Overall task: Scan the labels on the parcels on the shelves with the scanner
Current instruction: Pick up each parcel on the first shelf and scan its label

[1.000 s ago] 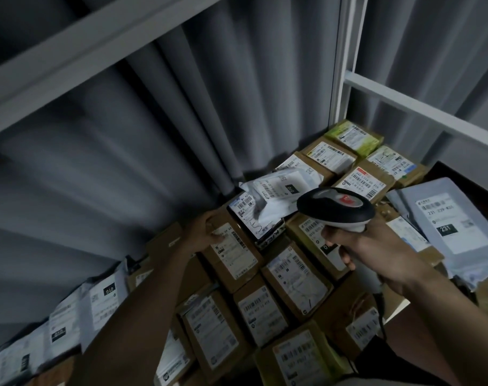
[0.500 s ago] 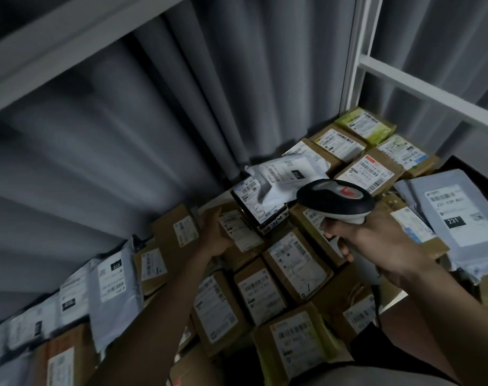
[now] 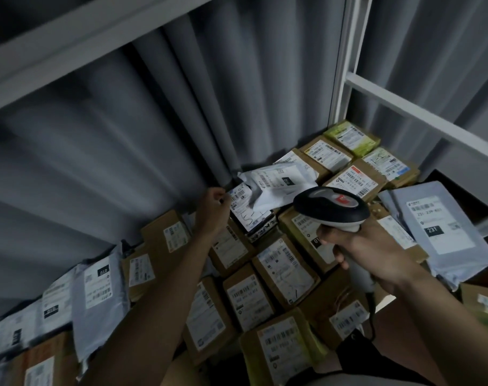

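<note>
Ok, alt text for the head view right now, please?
A right hand grips a scanner over labelled parcels on a shelf, while the left hand touches the edge of a small black box near a grey curtain.

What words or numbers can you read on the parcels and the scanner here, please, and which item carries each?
"231": black tag on the grey mailer bag at right.
"010", upside down: black tag on the white crumpled bag.
"010", upside down: black tag on the grey bag at left.
Scanner red badge: too blurred.
All barcode label print on the cardboard boxes: too small and blurred.
</note>
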